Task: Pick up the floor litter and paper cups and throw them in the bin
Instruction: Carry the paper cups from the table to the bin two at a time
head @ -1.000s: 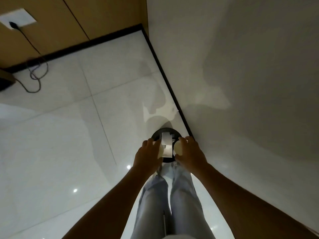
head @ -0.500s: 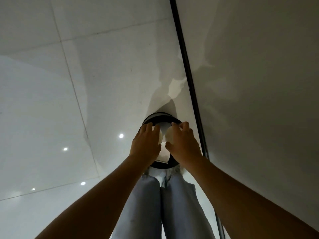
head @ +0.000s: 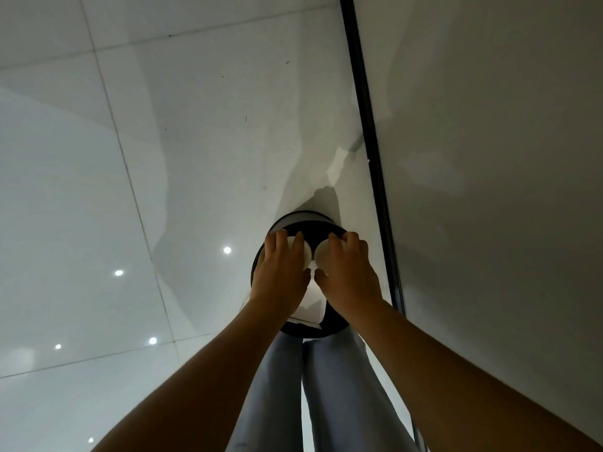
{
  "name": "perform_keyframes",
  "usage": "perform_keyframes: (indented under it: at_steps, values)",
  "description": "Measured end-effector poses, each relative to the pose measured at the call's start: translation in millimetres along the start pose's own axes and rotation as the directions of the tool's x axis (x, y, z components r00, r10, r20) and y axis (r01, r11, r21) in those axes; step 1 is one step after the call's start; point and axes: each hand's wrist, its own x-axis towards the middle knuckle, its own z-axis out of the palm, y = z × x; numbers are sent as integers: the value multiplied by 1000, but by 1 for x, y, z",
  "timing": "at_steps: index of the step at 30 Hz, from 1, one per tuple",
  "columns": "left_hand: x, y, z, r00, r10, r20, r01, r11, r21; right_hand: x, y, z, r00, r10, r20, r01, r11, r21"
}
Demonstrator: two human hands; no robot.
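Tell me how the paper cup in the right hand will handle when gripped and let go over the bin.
The paper cup probably is light; the right hand holds it with curled fingers alone. Thin walls likely crush under a hard squeeze. Released, it should drop into the bin open below it.

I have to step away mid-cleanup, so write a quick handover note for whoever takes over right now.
Left hand: grips a paper cup over the bin.
Right hand: grips a second cup beside it, also over the bin's mouth.
White paper shows below the hands; whether it is held or already lying in the bin, I cannot tell.
Done: cups brought to the bin by the wall.
Left: let both cups go into the bin, then check the floor for more litter.
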Motion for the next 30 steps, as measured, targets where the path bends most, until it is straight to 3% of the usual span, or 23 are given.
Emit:
perform_keyframes:
  at_steps: [10, 18, 24, 27, 30]
  values:
    - [-19, -1, -7, 1000, -15, -21, 15, 1000, 3, -13, -1, 1, 997, -27, -78, 27, 1000, -8]
    - [-116, 6, -106, 1000, -7, -15, 6, 1000, -28, -107, -33, -74, 999, -32, -36, 32, 999, -5]
    - [-209, 17, -187, 999, 20, -45, -19, 1000, 19, -203, -87, -130, 989, -141, -36, 139, 989, -55]
    - [-257, 15, -213, 999, -33, -40, 34, 999, 22, -248, -116, -148, 973, -232, -6, 231, 970, -79]
    - [-312, 12, -232, 983, -137, -119, 140, 990, 14, -293, -142, -163, 936, -351, 17, 349, 923, -164]
